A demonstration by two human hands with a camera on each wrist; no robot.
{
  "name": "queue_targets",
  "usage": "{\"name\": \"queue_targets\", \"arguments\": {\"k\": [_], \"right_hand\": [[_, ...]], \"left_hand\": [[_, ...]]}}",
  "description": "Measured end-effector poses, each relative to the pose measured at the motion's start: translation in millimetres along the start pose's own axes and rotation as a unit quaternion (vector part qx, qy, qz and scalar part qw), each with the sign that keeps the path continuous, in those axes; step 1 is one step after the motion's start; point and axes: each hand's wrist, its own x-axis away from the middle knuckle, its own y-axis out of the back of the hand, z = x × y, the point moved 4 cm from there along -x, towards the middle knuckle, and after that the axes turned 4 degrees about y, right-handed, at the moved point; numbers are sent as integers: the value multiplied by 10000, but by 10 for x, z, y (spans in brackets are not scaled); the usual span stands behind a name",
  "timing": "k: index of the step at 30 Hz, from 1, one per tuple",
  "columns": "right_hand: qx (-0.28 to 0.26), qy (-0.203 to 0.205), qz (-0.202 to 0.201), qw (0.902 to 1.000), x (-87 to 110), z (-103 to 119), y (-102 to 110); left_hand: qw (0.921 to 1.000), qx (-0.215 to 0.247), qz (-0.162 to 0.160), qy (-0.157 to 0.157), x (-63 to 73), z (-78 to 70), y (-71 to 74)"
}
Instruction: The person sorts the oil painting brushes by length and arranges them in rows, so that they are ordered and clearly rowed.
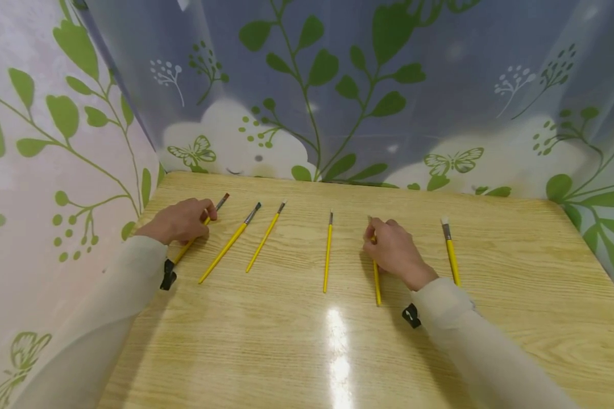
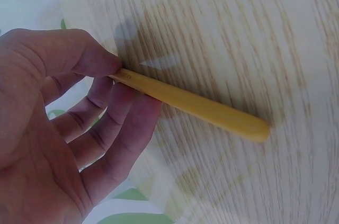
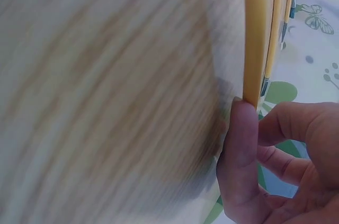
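My left hand is at the far left of the row, pinching a paintbrush with a reddish tip. In the left wrist view, thumb and fingertips grip that brush's yellow handle, its rounded end pointing away from the palm. Right of the middle, my right hand pinches another yellow paintbrush, whose upper part is mostly behind the fingers. Up close, the right wrist view has its handle between thumb and fingers, near the wood surface.
Between the hands lie a dark-tipped paintbrush, a shorter paintbrush and a thin paintbrush. A thick white-bristled paintbrush lies beside the right forearm. All are on the wooden table, with leaf-patterned curtain behind and at the sides.
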Motion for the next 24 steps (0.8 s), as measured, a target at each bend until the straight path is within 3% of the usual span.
{"name": "queue_targets", "arguments": {"k": [11,24], "right_hand": [[-155,-88,42,9998,-23,65,-81],[288,101,-89,9995,-35,70,-103]], "left_hand": [[10000,51,-12,10,-9,24,-11],[10000,73,15,2,-13,5,-1]]}}
